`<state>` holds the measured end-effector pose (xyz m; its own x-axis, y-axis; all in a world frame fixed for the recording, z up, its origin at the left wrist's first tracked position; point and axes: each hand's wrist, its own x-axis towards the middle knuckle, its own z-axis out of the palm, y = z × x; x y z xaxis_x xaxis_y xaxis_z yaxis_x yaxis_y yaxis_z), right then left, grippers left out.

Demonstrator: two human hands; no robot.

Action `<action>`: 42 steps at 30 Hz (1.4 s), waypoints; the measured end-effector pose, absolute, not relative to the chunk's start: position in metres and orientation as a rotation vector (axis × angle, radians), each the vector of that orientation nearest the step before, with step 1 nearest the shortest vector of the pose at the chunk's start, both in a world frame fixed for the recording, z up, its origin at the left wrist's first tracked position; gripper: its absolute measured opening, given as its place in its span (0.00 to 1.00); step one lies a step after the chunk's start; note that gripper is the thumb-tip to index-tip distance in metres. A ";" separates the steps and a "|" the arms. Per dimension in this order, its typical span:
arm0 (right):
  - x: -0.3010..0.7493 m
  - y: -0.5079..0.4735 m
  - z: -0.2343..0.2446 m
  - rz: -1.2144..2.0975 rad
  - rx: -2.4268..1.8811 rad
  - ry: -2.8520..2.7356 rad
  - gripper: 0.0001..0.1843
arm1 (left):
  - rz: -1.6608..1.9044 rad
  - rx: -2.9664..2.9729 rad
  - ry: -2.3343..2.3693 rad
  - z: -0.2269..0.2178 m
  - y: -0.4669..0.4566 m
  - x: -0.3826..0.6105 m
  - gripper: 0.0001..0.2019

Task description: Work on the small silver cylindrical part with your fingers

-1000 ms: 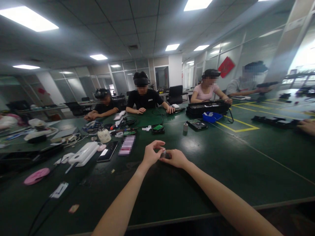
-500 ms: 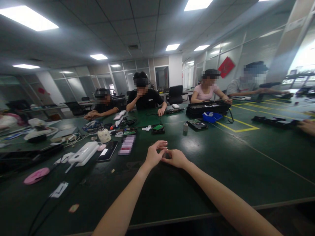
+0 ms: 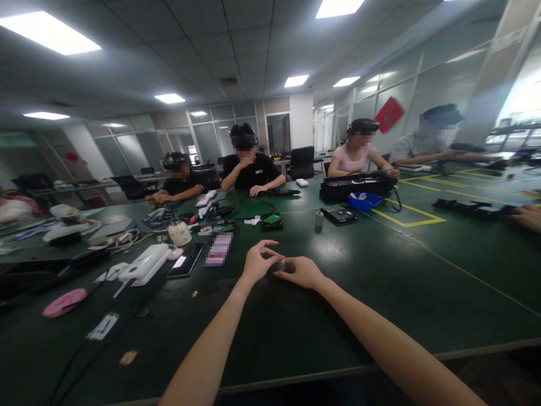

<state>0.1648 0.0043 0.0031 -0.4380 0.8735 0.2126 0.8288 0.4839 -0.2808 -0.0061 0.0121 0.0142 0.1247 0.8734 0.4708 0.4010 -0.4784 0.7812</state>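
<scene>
A small grey metal cylinder (image 3: 282, 263) stands low over the green table (image 3: 380, 304), partly hidden by fingers. My right hand (image 3: 302, 273) curls its thumb and index finger around the cylinder from the right. My left hand (image 3: 257, 262) is on the other side, fingers stretched and apart from its thumb. The left thumb tip is at the top of the cylinder; whether it touches cannot be made out. Beyond my hands, a similar small cylinder (image 3: 319, 219) stands upright beside a black boxy device (image 3: 339, 214).
Left of my hands lie a dark phone (image 3: 186, 260), a phone with a lit screen (image 3: 218, 249), a white power strip (image 3: 146, 264) and tangled cables. A blue tray (image 3: 364, 201) and a black case (image 3: 357, 187) are farther back. Several people sit around the table.
My left hand has shifted slightly left, its fingers parting from the right hand, and the cylinder now shows between them. Across the table, a person's hand has moved left.
</scene>
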 end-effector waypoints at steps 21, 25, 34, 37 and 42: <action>0.165 0.005 0.004 0.191 -1.456 -2.405 0.29 | 1.361 1.994 1.197 0.013 0.009 -0.001 0.12; 0.165 0.003 0.006 0.215 -1.445 -2.410 0.29 | 1.346 1.978 1.217 0.014 0.010 -0.004 0.13; 0.165 0.004 0.005 0.203 -1.428 -2.410 0.28 | 1.347 1.831 1.075 0.011 0.017 -0.007 0.11; 0.165 0.003 0.006 0.201 -1.412 -2.410 0.28 | 1.374 1.804 1.058 0.010 0.018 -0.008 0.11; 0.165 0.002 0.007 0.193 -1.409 -2.402 0.28 | 1.422 1.778 1.110 0.010 0.020 -0.009 0.11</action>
<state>0.1647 0.0023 0.0070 -0.4450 0.8660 0.2279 0.8186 0.4966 -0.2885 -0.0091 0.0196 0.0098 0.0766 0.8810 0.4669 0.2391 -0.4708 0.8492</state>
